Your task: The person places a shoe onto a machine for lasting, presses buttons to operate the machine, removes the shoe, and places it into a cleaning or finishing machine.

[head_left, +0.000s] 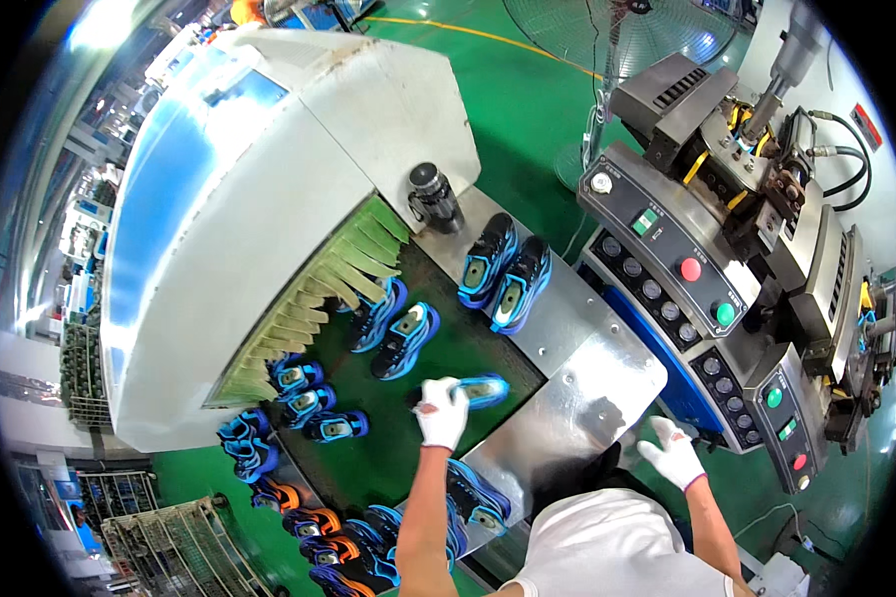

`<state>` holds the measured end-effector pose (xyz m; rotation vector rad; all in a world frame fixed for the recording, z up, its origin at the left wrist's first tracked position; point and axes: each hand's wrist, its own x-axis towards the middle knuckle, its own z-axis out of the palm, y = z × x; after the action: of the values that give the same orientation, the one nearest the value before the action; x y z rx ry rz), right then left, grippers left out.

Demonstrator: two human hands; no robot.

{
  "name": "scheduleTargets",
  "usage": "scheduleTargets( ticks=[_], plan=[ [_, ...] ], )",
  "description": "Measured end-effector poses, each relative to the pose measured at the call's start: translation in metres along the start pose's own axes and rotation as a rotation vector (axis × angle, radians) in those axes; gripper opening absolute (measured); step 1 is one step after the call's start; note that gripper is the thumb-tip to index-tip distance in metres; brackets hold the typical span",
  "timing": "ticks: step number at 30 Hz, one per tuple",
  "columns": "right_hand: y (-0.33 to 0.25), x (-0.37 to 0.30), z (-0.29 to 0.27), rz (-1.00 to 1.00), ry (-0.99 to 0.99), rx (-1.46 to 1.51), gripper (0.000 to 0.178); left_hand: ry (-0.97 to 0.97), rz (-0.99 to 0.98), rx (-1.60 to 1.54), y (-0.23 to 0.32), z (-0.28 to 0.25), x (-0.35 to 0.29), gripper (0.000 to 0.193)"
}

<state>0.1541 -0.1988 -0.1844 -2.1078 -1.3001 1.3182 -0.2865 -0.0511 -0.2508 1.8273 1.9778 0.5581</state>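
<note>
Left hand: While I watch from the head view, my gloved left hand (440,413) sits just below frame centre, fingers closed around the heel end of a blue sneaker (476,390) lying on the dark conveyor belt (448,348).
Right hand: my gloved right hand (674,453) hangs at lower right, fingers spread and holding nothing, near the corner of the steel side plate (587,388).
Sneaker place: centre of the frame, on the belt's near end, apart from the other shoes.
Risk, grip: I judge the hold is only on one end, so the sneaker could swing or slip out if lifted fast.
Risk, belt: if the belt runs, other shoes could arrive against my wrist; I cannot tell whether it moves.
Near clutter: blue and orange sneakers (343,542) are heaped at the lower left edge, close beside my forearm, and could be knocked.
Middle: two blue shoes (393,328) lie on the belt above my hand; another pair (505,274) rests on the steel plate to the upper right.
Left side: three smaller blue shoes (314,403) line the tunnel mouth.
Far: a white oven tunnel (269,199) with yellow-green strip curtains (319,298) fills the upper left.
Right: a grey press machine (717,259) with red and green buttons crowds the free hand's side.
</note>
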Motion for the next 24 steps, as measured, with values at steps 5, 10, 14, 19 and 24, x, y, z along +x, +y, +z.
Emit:
scheduleTargets(
  ticks=[5, 10, 14, 19, 24],
  plan=[
    [-0.135, 0.026, 0.046, -0.487, -0.166, -0.351, 0.071, -0.220, 0.388, -0.201, 0.132, -0.016, -0.031, 0.017],
    [-0.099, 0.058, 0.015, -0.648, -0.176, 0.041, 0.045, -0.340, 0.784, -0.400, 0.249, -0.013, -0.018, 0.025],
    [-0.101, 0.012, -0.081, -0.229, -0.266, 0.758, 0.056, -0.026, 0.990, -0.554, 0.362, -0.034, 0.010, 0.034],
    [-0.062, -0.031, -0.159, -0.085, -0.147, 1.133, 0.067, 0.226, 0.774, -0.529, 0.398, -0.021, 0.048, 0.046],
    [-0.020, -0.054, -0.220, -0.271, -0.118, 1.573, 0.076, 0.059, 0.621, -0.515, 0.437, 0.020, 0.074, 0.046]
  ],
)
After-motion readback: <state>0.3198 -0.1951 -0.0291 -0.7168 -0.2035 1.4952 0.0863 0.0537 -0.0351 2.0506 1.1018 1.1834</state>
